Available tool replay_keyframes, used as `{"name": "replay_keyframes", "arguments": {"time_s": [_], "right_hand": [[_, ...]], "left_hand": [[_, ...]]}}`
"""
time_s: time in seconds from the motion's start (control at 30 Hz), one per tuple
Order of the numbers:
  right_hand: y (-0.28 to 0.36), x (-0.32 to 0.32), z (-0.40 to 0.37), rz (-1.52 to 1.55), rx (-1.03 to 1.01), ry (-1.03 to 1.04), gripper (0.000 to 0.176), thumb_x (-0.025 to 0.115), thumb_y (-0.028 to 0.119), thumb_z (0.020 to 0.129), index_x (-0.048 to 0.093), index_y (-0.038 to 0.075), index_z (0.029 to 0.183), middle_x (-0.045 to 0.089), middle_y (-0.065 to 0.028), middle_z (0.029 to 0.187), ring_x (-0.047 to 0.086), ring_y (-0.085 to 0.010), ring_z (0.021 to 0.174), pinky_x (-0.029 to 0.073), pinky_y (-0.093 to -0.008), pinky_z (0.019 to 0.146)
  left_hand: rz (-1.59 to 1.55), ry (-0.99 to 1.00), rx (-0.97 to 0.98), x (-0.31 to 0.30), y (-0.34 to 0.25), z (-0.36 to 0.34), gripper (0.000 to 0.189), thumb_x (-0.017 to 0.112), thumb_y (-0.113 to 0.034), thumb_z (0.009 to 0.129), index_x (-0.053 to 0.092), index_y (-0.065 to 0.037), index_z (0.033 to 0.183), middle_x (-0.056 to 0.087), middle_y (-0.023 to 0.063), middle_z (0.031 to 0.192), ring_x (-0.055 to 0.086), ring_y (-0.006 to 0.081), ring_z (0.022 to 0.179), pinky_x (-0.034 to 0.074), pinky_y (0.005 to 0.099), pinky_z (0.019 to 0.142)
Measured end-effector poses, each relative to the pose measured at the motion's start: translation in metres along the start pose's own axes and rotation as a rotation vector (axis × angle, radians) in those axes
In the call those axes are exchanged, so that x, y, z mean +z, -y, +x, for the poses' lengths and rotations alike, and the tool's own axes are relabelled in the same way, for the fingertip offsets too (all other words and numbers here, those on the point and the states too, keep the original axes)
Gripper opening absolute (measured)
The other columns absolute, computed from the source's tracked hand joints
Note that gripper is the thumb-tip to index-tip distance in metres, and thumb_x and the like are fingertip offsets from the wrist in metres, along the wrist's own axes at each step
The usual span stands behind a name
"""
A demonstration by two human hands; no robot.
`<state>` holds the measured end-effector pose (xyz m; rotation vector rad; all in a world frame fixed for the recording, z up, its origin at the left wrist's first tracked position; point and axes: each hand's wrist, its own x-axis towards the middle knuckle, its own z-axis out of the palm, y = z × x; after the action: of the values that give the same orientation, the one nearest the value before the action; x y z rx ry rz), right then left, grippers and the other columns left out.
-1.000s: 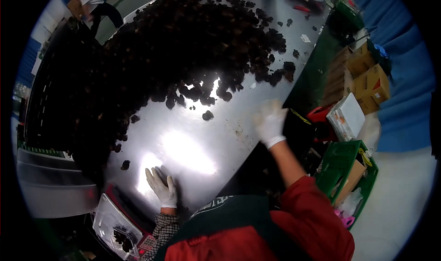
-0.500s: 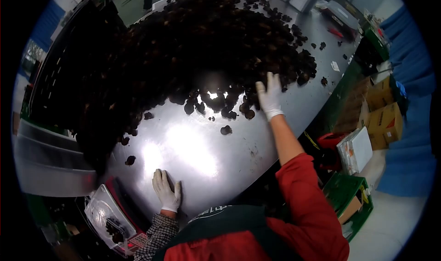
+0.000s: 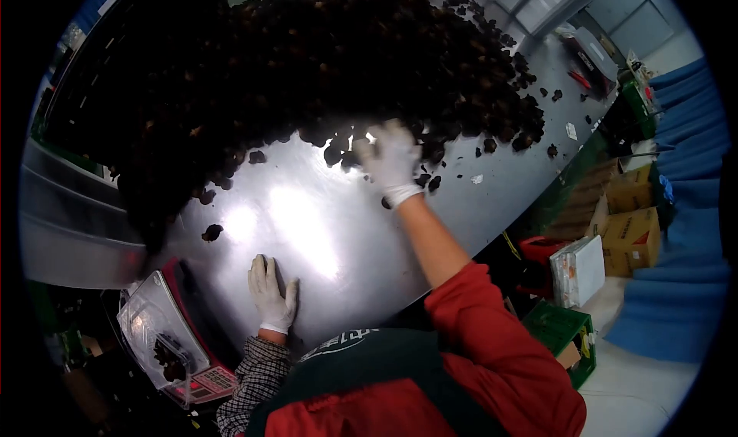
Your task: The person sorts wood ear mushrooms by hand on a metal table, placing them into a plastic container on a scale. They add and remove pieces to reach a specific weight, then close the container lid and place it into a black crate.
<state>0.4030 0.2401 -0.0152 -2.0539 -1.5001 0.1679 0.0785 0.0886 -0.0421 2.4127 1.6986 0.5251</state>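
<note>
A wide heap of dark brown, mushroom-like pieces [image 3: 346, 68] covers the far part of the metal table [image 3: 292, 237]. At the heap's near edge is my right hand [image 3: 390, 159], in a white glove, among a few loose pieces. Motion blurs its bent fingers, and whatever lies under them is hidden. My left hand [image 3: 273, 297], also gloved, rests flat on the bare metal near the front edge, holding nothing. One stray piece [image 3: 211, 232] lies beyond it to the left.
A red-and-clear weighing scale [image 3: 165, 329] with dark pieces on it stands at front left. Behind it is a translucent plastic tub [image 3: 73, 214]. Clear boxes [image 3: 547, 3] sit at the far right. Cardboard boxes [image 3: 630, 237] and a green crate [image 3: 561, 337] stand beside the table's right edge.
My right hand has swept left along the heap's near edge, its fingers now more bent. My left hand stays on the table. The head view has shifted slightly.
</note>
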Motion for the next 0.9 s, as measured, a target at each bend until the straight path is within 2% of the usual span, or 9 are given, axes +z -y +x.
{"name": "replay_keyframes", "arguments": {"time_s": [0.2, 0.27, 0.4, 0.5, 0.53, 0.57, 0.67, 0.8, 0.9], "right_hand": [[0.077, -0.028, -0.068, 0.274, -0.549, 0.290, 0.059, 0.059, 0.040, 0.088, 0.047, 0.004, 0.133, 0.042, -0.0233, 0.137, 0.039, -0.0348, 0.130, 0.035, -0.0480, 0.107], [0.043, -0.047, -0.055, 0.609, -0.254, 0.065, 0.031, 0.067, 0.013, 0.077, 0.063, 0.001, 0.106, 0.061, -0.0171, 0.110, 0.058, -0.0308, 0.102, 0.044, -0.0409, 0.093], [-0.086, -0.052, -0.004, -0.277, 0.051, -0.261, 0.048, 0.058, 0.033, 0.089, 0.053, 0.008, 0.130, 0.044, -0.0267, 0.135, 0.041, -0.0437, 0.124, 0.036, -0.0477, 0.102], [-0.075, -0.030, 0.021, -0.248, 0.343, 0.083, 0.068, 0.044, 0.059, 0.089, 0.044, 0.010, 0.136, 0.033, -0.0256, 0.142, 0.032, -0.0453, 0.130, 0.027, -0.0631, 0.102], [-0.071, 0.000, 0.022, -0.263, 0.180, 0.259, 0.067, 0.044, 0.059, 0.088, 0.046, 0.010, 0.133, 0.033, -0.0245, 0.141, 0.032, -0.0455, 0.129, 0.028, -0.0639, 0.101], [-0.026, 0.013, 0.004, -0.101, 0.099, 0.069, 0.065, 0.045, 0.059, 0.087, 0.050, 0.010, 0.129, 0.036, -0.0239, 0.138, 0.032, -0.0425, 0.129, 0.031, -0.0648, 0.099], [0.085, 0.015, -0.065, -0.243, -0.264, 0.498, 0.070, 0.038, 0.060, 0.090, 0.047, 0.008, 0.137, 0.031, -0.0216, 0.147, 0.018, -0.0389, 0.140, 0.027, -0.0675, 0.101], [0.116, -0.016, -0.129, 0.318, -0.658, 0.582, 0.051, 0.051, 0.044, 0.090, 0.055, 0.006, 0.125, 0.045, -0.0231, 0.137, 0.033, -0.0376, 0.135, 0.031, -0.0575, 0.106], [0.088, -0.040, -0.083, 0.492, -0.472, 0.415, 0.030, 0.063, 0.022, 0.085, 0.062, 0.004, 0.110, 0.058, -0.0197, 0.116, 0.056, -0.0338, 0.108, 0.046, -0.0411, 0.095]], "left_hand": [[-0.061, -0.001, -0.021, -0.001, 0.000, 0.002, 0.065, 0.066, -0.024, 0.081, 0.041, 0.003, 0.134, 0.034, 0.0278, 0.142, 0.032, 0.0425, 0.131, 0.024, 0.0512, 0.111], [-0.079, -0.008, -0.030, -0.003, 0.002, -0.003, 0.065, 0.067, -0.023, 0.080, 0.040, 0.003, 0.134, 0.033, 0.0280, 0.142, 0.032, 0.0427, 0.132, 0.024, 0.0512, 0.110], [-0.064, -0.041, 0.001, 0.004, 0.003, -0.003, 0.068, 0.068, -0.024, 0.080, 0.038, 0.002, 0.136, 0.031, 0.0281, 0.143, 0.031, 0.0439, 0.131, 0.025, 0.0510, 0.109], [-0.078, -0.014, -0.039, 0.001, -0.001, -0.001, 0.070, 0.067, -0.025, 0.081, 0.036, 0.001, 0.138, 0.029, 0.0289, 0.144, 0.031, 0.0441, 0.131, 0.025, 0.0506, 0.109], [-0.073, -0.015, -0.046, 0.002, 0.000, -0.002, 0.070, 0.067, -0.025, 0.081, 0.036, 0.001, 0.138, 0.029, 0.0292, 0.144, 0.031, 0.0442, 0.131, 0.025, 0.0506, 0.109], [-0.067, -0.017, -0.054, 0.002, 0.000, -0.002, 0.071, 0.067, -0.025, 0.081, 0.035, 0.001, 0.138, 0.028, 0.0295, 0.145, 0.031, 0.0443, 0.131, 0.025, 0.0506, 0.109], [-0.083, -0.040, -0.054, -0.001, -0.002, -0.002, 0.071, 0.067, -0.025, 0.081, 0.035, 0.000, 0.139, 0.026, 0.0300, 0.146, 0.032, 0.0450, 0.130, 0.026, 0.0506, 0.109], [-0.105, -0.066, -0.036, 0.004, 0.009, -0.006, 0.072, 0.068, -0.023, 0.080, 0.034, 0.004, 0.138, 0.024, 0.0319, 0.146, 0.033, 0.0467, 0.129, 0.027, 0.0501, 0.108], [-0.132, -0.061, -0.119, -0.002, -0.002, -0.003, 0.074, 0.069, -0.022, 0.079, 0.033, 0.006, 0.137, 0.025, 0.0328, 0.145, 0.032, 0.0476, 0.129, 0.027, 0.0503, 0.108]]}}
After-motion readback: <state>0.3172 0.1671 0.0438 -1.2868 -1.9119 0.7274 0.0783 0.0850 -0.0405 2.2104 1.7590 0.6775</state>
